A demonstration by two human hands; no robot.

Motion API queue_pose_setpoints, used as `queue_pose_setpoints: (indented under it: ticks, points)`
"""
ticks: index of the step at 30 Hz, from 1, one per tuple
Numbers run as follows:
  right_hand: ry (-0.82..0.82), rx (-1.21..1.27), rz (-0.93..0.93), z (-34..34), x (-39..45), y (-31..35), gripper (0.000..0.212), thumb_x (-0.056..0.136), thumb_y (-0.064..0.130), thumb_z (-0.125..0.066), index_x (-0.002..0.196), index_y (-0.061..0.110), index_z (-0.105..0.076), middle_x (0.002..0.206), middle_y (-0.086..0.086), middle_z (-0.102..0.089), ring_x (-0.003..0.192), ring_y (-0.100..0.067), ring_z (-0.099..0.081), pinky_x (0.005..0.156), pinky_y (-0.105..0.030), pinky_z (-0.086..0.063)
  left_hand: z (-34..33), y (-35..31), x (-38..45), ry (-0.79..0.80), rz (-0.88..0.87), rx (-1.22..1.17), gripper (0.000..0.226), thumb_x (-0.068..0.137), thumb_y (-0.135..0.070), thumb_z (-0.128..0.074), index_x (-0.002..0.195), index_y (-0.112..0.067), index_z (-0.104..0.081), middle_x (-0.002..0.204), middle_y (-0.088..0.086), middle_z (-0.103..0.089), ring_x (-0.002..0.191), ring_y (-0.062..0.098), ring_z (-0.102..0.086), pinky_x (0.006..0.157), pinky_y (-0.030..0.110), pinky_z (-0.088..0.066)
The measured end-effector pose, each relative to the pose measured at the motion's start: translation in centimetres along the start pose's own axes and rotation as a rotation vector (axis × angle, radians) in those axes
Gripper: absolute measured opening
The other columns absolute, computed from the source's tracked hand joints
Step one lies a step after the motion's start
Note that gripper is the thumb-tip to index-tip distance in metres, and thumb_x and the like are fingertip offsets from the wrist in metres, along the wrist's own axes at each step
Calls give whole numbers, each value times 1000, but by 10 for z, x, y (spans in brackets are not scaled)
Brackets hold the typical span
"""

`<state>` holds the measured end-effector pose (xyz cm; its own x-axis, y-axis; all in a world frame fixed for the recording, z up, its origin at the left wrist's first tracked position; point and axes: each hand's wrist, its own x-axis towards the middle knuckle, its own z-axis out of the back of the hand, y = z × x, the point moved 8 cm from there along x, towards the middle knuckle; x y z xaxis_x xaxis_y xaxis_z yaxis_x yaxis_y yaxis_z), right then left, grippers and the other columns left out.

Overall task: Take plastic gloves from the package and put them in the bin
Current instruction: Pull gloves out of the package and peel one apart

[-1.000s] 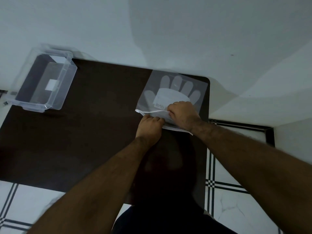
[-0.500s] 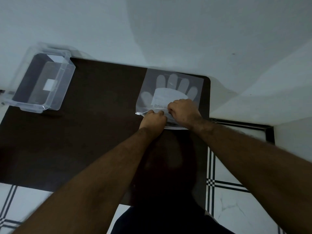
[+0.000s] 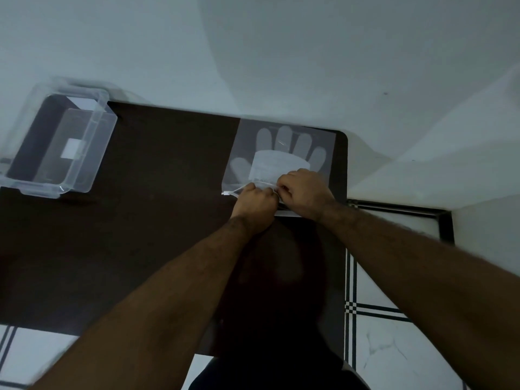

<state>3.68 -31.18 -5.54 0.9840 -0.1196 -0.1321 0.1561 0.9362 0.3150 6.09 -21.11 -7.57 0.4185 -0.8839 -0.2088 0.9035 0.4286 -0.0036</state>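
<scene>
While the clear plastic bin [image 3: 57, 142] stands at the dark table's [image 3: 146, 220] far left, the flat translucent glove package [image 3: 284, 156] is pinched at its near edge by the left hand [image 3: 254, 205] and right hand [image 3: 304, 192].

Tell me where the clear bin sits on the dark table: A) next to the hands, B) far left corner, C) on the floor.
B: the clear bin sits at the table's far left corner, apart from both hands, the left and the right, at the glove package.
</scene>
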Motion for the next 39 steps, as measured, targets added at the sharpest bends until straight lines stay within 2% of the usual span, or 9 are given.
queue_pose_setpoints:
  ticks: [3,8,12,17,22,26,30,33,39]
  points:
    - [33,51,-13,-2,1,-3,39,104,49,-40,96,24,-69,90,3,-67,86,-17,-55,82,-45,-52,-1,3,-1,-17,36,-43,25,103,-25,-48,108,-19,-72,105,4,-74,92,23,-69,104,45,-46]
    - [-20,163,-123,4,11,-12,57,106,56,-30,90,19,-70,95,-2,-67,94,-23,-59,89,-49,-52,2,8,-3,-59,88,-143,22,103,-27,-52,99,-18,-72,98,3,-73,88,23,-67,94,43,-48]
    - [89,113,-160,-3,19,-14,54,109,53,-32,116,19,-73,125,-5,-66,118,-27,-56,99,-52,-50,4,10,-2,-77,107,-191,21,100,-28,-56,96,-18,-74,98,4,-75,87,24,-69,88,42,-53]
    - [194,-4,-96,-12,23,-13,44,108,51,-34,128,28,-67,140,-2,-58,131,-28,-51,103,-57,-48,3,8,-6,-96,53,-208,22,104,-26,-54,109,-15,-72,109,7,-73,93,25,-69,85,41,-56]
    - [194,4,-130,-4,26,-13,45,107,54,-35,128,31,-67,134,0,-58,122,-26,-54,98,-56,-50,8,2,-17,-159,-43,-194,21,100,-21,-60,113,-9,-72,108,12,-72,92,28,-69,82,43,-55]
    - [221,-38,-148,-3,30,-13,45,104,58,-38,127,31,-65,134,-3,-57,118,-28,-55,96,-56,-53,11,-3,-28,-180,-90,-189,13,90,-12,-71,100,-4,-74,95,15,-71,78,32,-68,72,44,-58]
    - [271,-87,-130,-4,33,-12,51,99,55,-54,142,27,-55,144,-7,-51,127,-32,-51,102,-55,-50,13,-12,-51,-232,-97,-239,6,82,-7,-74,87,-5,-71,82,14,-66,65,32,-62,61,40,-52]
    - [279,-78,-130,-6,32,-12,60,96,57,-61,146,25,-52,145,-8,-50,129,-33,-51,107,-53,-48,11,-23,-81,-265,-114,-274,6,86,-11,-73,91,-6,-72,84,12,-67,65,31,-63,62,40,-54]
    - [266,-129,-102,-6,24,-4,59,94,54,-64,142,22,-53,141,-11,-51,128,-35,-52,104,-56,-51,-1,-44,-139,-246,-170,-282,12,82,-17,-78,90,-10,-73,82,8,-66,65,27,-62,63,37,-50]
